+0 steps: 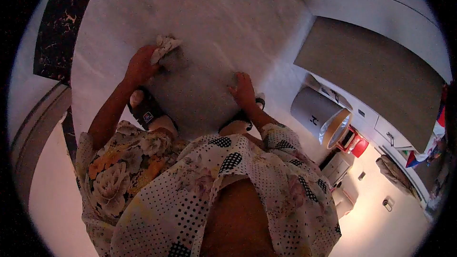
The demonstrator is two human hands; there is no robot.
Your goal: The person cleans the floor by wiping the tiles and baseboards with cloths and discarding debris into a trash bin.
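Observation:
My left hand [143,66] is closed round a crumpled pale cloth [165,47], low over the grey marbled floor [204,14]. The cloth sticks out beyond the fingers, and a dark shadow lies beside it. To the right, my right hand [243,90] has its fingers spread and holds nothing. It is near the floor, just above my right sandal [238,121]. My left sandal [146,112] is below my left hand.
A grey cylindrical bin [312,109] with a tan rim lies to the right, beside a white drawer unit [366,114] with a grey-brown top [366,62]. A red object [360,147] is near the bin. A black marbled strip [64,19] runs along the upper left.

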